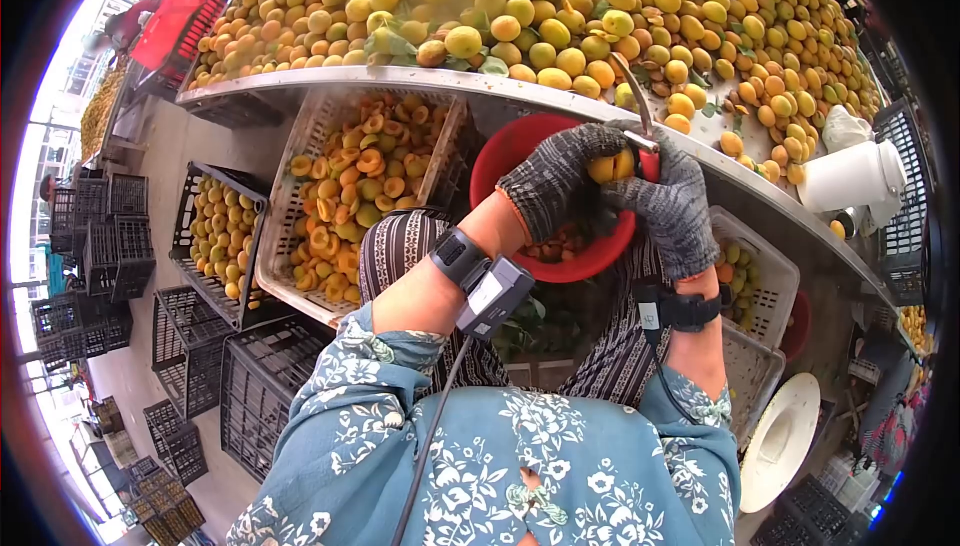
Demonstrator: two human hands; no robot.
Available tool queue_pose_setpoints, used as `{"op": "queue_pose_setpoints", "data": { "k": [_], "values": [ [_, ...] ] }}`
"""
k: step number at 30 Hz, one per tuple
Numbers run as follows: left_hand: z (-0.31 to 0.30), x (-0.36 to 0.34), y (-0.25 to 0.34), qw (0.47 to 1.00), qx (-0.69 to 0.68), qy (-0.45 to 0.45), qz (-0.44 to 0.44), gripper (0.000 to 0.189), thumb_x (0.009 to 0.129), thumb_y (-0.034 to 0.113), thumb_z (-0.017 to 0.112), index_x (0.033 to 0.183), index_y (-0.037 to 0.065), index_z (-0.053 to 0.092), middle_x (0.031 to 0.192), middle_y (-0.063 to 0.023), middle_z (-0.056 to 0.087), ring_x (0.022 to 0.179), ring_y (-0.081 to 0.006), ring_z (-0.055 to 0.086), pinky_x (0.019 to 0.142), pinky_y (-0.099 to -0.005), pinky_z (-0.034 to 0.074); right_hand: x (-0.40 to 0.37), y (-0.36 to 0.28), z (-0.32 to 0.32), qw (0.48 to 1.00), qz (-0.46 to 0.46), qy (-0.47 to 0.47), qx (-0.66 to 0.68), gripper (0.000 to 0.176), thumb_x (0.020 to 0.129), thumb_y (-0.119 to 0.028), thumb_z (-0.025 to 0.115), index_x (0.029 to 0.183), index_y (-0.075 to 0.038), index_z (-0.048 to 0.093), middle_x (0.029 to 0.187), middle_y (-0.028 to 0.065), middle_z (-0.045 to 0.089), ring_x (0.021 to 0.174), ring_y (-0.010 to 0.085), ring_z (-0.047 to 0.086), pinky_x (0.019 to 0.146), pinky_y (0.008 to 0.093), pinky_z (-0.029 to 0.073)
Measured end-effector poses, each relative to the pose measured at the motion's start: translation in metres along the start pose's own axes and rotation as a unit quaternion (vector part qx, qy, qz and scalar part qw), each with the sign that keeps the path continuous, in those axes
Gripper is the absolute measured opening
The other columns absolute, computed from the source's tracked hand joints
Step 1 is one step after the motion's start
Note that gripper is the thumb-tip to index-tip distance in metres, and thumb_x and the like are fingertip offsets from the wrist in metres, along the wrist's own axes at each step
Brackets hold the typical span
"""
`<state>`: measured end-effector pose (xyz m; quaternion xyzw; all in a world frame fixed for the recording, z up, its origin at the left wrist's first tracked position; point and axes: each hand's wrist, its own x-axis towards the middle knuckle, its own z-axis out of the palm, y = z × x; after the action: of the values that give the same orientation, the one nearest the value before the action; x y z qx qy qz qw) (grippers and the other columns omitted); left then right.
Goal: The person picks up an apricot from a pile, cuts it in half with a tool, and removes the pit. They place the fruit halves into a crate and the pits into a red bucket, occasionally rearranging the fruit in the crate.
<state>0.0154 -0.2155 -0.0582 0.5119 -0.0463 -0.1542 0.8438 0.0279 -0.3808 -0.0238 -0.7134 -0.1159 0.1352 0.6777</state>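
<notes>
— What's before you?
— The table (pixel 400 80) heaped with fruit, then the red bowl (pixel 502 154) under my hands.
— Your grip?
— My left hand (pixel 553 186) is closed round 1 apricot (pixel 609 167). My right hand (pixel 677 212) clasps the knife (pixel 631 96), just beside it.

Finding: no text, brand, number or sign is legible. A white label on the wrist device (pixel 492 296), below and left of the red bowl (pixel 505 151), is too blurred to read. The small pale tag on the wrist strap (pixel 650 314), below and right of the bowl, is also unreadable.
</notes>
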Motion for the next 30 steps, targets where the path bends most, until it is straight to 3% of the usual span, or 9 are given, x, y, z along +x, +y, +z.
{"op": "queue_pose_setpoints", "data": {
  "k": [3, 5, 9, 11, 14, 16, 20, 26, 30],
  "values": [
    [0.001, 0.006, 0.002, 0.974, -0.161, 0.032, -0.156, 0.03, 0.092, 0.022, 0.057, 0.115, 0.003, 0.06, 0.103, -0.0065, 0.064, 0.094, -0.0171, 0.062, 0.071, -0.0316, 0.057, 0.0, 0.013, -0.001, 0.993, 0.032, 0.008, 0.11, 0.052, 0.06, 0.0, 0.076, 0.11, 0.001, 0.062, 0.097, 0.0058, 0.066, 0.088, 0.0154, 0.062, 0.08, 0.0297, 0.052],
    [0.013, 0.0, 0.011, 0.983, -0.103, 0.038, -0.145, 0.023, 0.091, 0.032, 0.056, 0.098, 0.01, 0.06, 0.068, -0.0018, 0.058, 0.048, -0.0121, 0.055, 0.037, -0.0234, 0.043, -0.002, 0.018, 0.002, 0.986, 0.003, 0.03, 0.167, 0.049, 0.058, 0.001, 0.072, 0.106, 0.002, 0.063, 0.092, 0.0077, 0.067, 0.079, 0.0162, 0.065, 0.073, 0.0282, 0.054],
    [0.002, 0.004, -0.008, 0.992, -0.052, 0.036, -0.108, 0.023, 0.091, 0.034, 0.056, 0.096, 0.012, 0.06, 0.064, -0.0007, 0.056, 0.045, -0.0108, 0.051, 0.037, -0.0222, 0.04, -0.01, 0.014, 0.014, 0.959, -0.018, 0.103, 0.265, 0.037, 0.065, -0.009, 0.065, 0.1, 0.001, 0.062, 0.077, 0.006, 0.064, 0.056, 0.0117, 0.058, 0.049, 0.021, 0.048],
    [-0.017, 0.009, -0.017, 0.934, -0.288, -0.122, -0.173, 0.027, 0.09, 0.022, 0.057, 0.106, 0.001, 0.061, 0.088, -0.0079, 0.062, 0.072, -0.014, 0.059, 0.054, -0.0265, 0.05, -0.009, 0.035, 0.005, 0.94, -0.004, 0.114, 0.322, 0.037, 0.066, -0.009, 0.064, 0.101, 0.001, 0.062, 0.073, 0.0049, 0.061, 0.053, 0.0101, 0.054, 0.047, 0.0207, 0.045],
    [-0.011, 0.006, -0.007, 0.861, -0.43, -0.223, -0.154, 0.026, 0.09, 0.023, 0.055, 0.104, 0.001, 0.059, 0.085, -0.0092, 0.062, 0.066, -0.0135, 0.057, 0.054, -0.0252, 0.049, -0.012, 0.033, -0.008, 0.874, 0.053, 0.083, 0.476, 0.04, 0.07, -0.011, 0.062, 0.108, 0.001, 0.057, 0.067, 0.0025, 0.056, 0.044, 0.0069, 0.041, 0.04, 0.0206, 0.035],
    [-0.007, 0.0, 0.0, 0.906, -0.376, -0.143, -0.133, 0.026, 0.09, 0.022, 0.056, 0.106, 0.001, 0.058, 0.086, -0.0089, 0.062, 0.068, -0.0138, 0.058, 0.057, -0.0254, 0.05, -0.011, 0.028, -0.011, 0.835, 0.006, 0.068, 0.547, 0.046, 0.071, -0.013, 0.063, 0.114, 0.001, 0.054, 0.078, 0.0075, 0.061, 0.043, 0.007, 0.038, 0.039, 0.0213, 0.033],
    [0.001, -0.001, 0.012, 0.981, -0.182, -0.002, -0.064, 0.031, 0.09, 0.017, 0.059, 0.116, 0.002, 0.054, 0.093, -0.0082, 0.062, 0.078, -0.0156, 0.06, 0.066, -0.0274, 0.053, -0.02, 0.005, -0.01, 0.902, -0.012, 0.053, 0.428, 0.053, 0.068, -0.008, 0.062, 0.118, 0.002, 0.051, 0.103, 0.0172, 0.062, 0.046, 0.0083, 0.043, 0.041, 0.0212, 0.037],
    [0.008, 0.005, 0.0, 0.979, -0.186, 0.078, -0.017, 0.025, 0.092, 0.016, 0.057, 0.114, 0.004, 0.057, 0.094, -0.0053, 0.064, 0.085, -0.017, 0.062, 0.069, -0.0315, 0.056, -0.027, 0.004, 0.004, 0.928, -0.014, 0.085, 0.363, 0.048, 0.067, 0.0, 0.062, 0.114, 0.002, 0.057, 0.091, 0.0125, 0.063, 0.05, 0.0132, 0.053, 0.047, 0.0253, 0.045],
    [0.001, 0.005, -0.023, 0.993, -0.008, 0.069, 0.092, 0.022, 0.093, 0.019, 0.054, 0.11, 0.006, 0.06, 0.091, -0.0061, 0.065, 0.08, -0.019, 0.063, 0.068, -0.0329, 0.055, -0.021, 0.001, 0.025, 0.997, -0.063, 0.032, 0.034, 0.033, 0.073, 0.005, 0.062, 0.105, -0.002, 0.062, 0.079, 0.0082, 0.065, 0.057, 0.0111, 0.059, 0.053, 0.0237, 0.049]
  ]
}}
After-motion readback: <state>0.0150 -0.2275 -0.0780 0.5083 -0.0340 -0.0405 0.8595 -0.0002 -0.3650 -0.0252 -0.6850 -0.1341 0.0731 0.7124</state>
